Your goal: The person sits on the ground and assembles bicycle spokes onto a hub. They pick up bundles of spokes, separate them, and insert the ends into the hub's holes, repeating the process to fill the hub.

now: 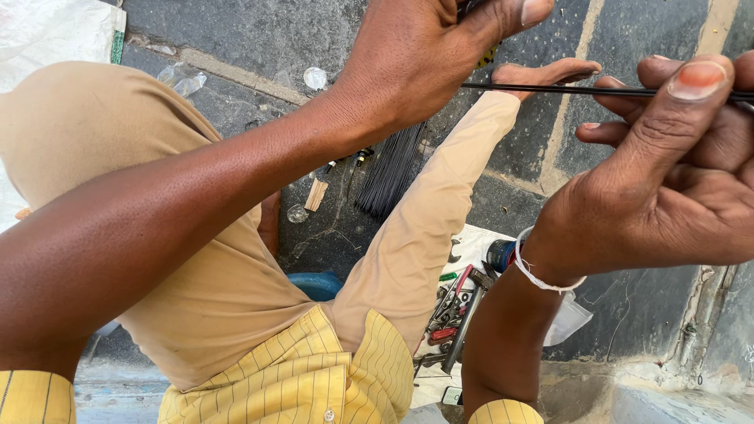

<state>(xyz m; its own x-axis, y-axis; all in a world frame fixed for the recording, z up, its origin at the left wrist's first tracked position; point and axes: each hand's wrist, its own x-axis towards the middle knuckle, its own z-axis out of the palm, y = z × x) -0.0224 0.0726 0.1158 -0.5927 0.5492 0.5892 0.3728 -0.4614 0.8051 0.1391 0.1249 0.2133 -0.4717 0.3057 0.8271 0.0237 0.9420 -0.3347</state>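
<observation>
While the right hand (667,180) pinches a thin black rod (565,90) between thumb and fingers, the left hand (440,47) closes on its other end — the rod is held level above the knees. Next seems a careful sliding or straightening. Below lie tools (452,314) on a cloth (475,243), then a rod bundle (390,169) on the stone floor (259,31).

Yellow striped shirt (314,377) (buttoned) — tan trousers (196,298), white wrist thread (534,275)
</observation>
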